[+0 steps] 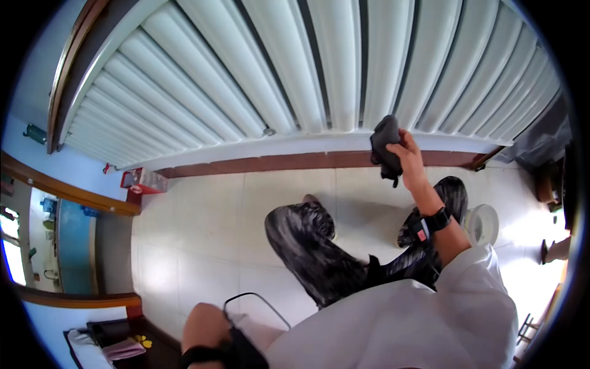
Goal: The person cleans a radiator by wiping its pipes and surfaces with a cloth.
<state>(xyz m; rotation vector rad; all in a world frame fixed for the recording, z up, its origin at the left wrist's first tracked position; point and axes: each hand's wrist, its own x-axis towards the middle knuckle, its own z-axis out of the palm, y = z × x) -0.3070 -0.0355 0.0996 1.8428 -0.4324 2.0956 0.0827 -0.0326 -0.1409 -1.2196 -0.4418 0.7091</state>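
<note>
My right hand (407,155) is closed around a dark grey cloth (387,142), fingers and thumb bunching it. The cloth is up against, or just in front of, the lower edge of a white radiator (335,67) with tall ribbed columns; whether they touch I cannot tell. A black watch (437,219) sits on my right wrist. At the lower left, my bent left arm (209,326) shows, with a black strap around it, but the left hand is out of sight.
A clear bucket (482,224) stands on the tiled floor (209,227) beside my right knee. Near the left wall is a red and white box (147,181). A wooden-framed doorway (74,203) opens at left. A dark bench (153,344) bears folded cloths. Someone's foot (556,251) appears far right.
</note>
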